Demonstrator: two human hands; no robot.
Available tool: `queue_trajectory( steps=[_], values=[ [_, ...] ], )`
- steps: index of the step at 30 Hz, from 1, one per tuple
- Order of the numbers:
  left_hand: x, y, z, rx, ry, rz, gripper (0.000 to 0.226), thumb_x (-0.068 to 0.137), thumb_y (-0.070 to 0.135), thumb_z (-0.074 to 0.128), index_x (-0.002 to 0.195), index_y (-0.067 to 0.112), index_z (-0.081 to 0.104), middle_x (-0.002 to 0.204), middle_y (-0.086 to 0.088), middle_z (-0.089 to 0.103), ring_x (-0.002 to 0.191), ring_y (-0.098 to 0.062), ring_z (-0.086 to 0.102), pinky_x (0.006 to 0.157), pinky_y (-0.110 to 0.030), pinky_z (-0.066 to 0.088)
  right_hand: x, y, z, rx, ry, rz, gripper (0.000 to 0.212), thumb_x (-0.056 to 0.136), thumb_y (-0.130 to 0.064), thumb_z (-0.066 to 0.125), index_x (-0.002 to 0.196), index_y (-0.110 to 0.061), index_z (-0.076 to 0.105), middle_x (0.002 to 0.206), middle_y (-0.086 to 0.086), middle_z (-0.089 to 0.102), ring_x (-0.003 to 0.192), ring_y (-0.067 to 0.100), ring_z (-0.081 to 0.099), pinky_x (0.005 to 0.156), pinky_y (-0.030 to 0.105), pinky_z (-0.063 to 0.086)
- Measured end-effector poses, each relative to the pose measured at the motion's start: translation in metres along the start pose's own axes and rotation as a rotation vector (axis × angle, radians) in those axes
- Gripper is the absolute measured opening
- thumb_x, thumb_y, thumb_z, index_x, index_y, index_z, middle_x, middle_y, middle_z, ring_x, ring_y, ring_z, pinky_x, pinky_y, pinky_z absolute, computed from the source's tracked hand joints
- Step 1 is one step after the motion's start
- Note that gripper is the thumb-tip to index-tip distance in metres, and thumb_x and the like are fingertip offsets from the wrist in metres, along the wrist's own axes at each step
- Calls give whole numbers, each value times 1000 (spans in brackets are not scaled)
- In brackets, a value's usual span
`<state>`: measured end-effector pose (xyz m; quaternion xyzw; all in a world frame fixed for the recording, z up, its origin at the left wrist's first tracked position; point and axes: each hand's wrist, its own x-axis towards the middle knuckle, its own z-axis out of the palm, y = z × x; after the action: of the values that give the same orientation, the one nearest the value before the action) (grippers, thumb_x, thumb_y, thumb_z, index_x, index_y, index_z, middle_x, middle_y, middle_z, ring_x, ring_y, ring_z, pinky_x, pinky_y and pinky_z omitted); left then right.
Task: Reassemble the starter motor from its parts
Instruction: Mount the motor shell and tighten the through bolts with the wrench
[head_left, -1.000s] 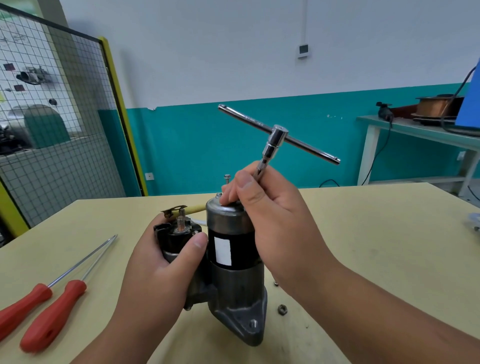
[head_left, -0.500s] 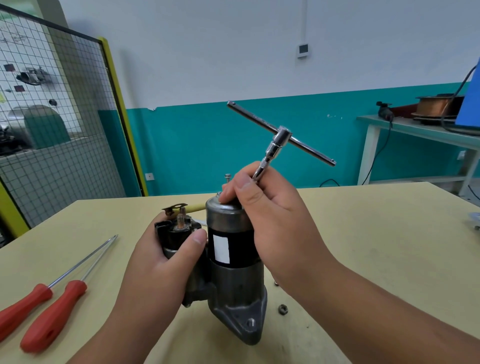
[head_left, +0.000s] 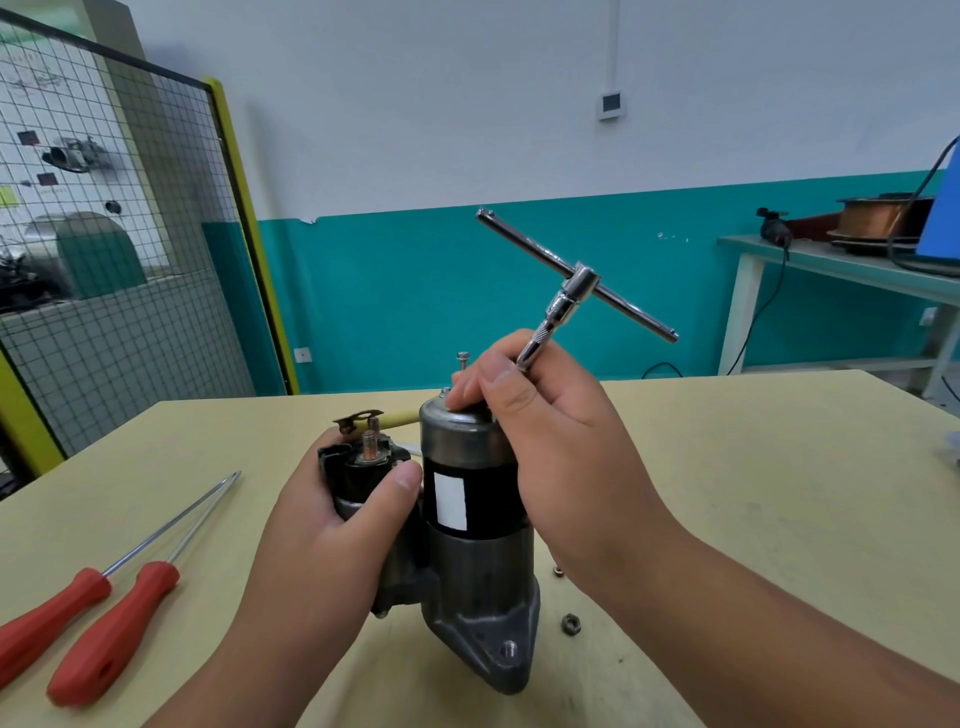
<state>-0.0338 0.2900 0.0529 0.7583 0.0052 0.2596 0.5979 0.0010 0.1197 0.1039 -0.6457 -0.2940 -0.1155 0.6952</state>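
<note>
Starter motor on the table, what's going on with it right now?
A person has the starter motor standing upright on the table. The left hand grips its solenoid side. The right hand holds a tilted T-handle wrench by the shaft, its tip hidden at the motor's top cap. A bolt sticks up behind the cap. A loose nut lies by the base; two red screwdrivers lie off to the left.

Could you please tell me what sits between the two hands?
The starter motor, upright on the table, seen in the head view.
</note>
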Motion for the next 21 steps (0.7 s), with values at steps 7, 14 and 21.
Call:
queue_trajectory(
  steps=[7, 14, 21],
  values=[
    [0, 0, 0, 0, -2, -10, 44, 65, 72, 65, 104, 52, 69, 90, 14, 76, 86, -30, 77, 54, -38, 51, 0, 0, 1, 35, 2, -3, 24, 99, -44, 52, 85, -31, 66, 87, -10, 72, 89, 6, 69, 82, 17, 56],
    [1, 0, 0, -13, 4, -33, 47, 63, 74, 65, 104, 52, 69, 91, 12, 76, 89, -33, 76, 60, -42, 51, 0, -1, 0, -26, -6, 1, 26, 100, -45, 50, 88, -27, 65, 89, -7, 71, 90, 10, 67, 83, 28, 58],
    [1, 1, 0, -22, -3, -43, 43, 63, 72, 66, 101, 52, 70, 88, 12, 77, 83, -30, 78, 48, -31, 50, 0, 0, 0, -49, -21, -14, 26, 101, -45, 48, 87, -30, 64, 87, -10, 71, 88, 8, 68, 79, 20, 56]
  ],
)
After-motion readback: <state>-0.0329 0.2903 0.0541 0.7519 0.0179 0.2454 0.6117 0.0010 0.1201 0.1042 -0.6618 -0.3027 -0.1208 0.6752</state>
